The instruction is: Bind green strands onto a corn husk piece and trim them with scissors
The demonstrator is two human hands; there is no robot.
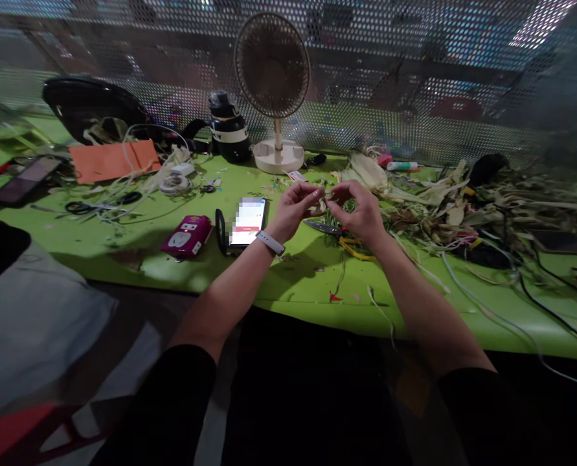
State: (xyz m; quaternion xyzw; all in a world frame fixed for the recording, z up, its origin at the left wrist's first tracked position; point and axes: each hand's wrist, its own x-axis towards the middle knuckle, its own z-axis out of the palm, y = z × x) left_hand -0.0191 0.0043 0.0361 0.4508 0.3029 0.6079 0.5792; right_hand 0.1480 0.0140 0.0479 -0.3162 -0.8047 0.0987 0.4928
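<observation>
Our L hand [295, 208] & R hand [361, 210] are both pinched nearly closed at the fingertips on a small pale scrap [322, 204], nearer us than the fan [272, 68] & a bit R of it. Prob. v. light, soft, easily torn; we'd grip its edges w/ fingertips only.

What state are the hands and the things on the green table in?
Left hand, pinching pale scrap
Right hand, pinching same scrap
Middle phone, screen lit
Far-left phone, screen dark
Fan, upright; spinning unclear
Bottle, upright, closed
Yellow-handled shears, lying, seemingly shut
</observation>
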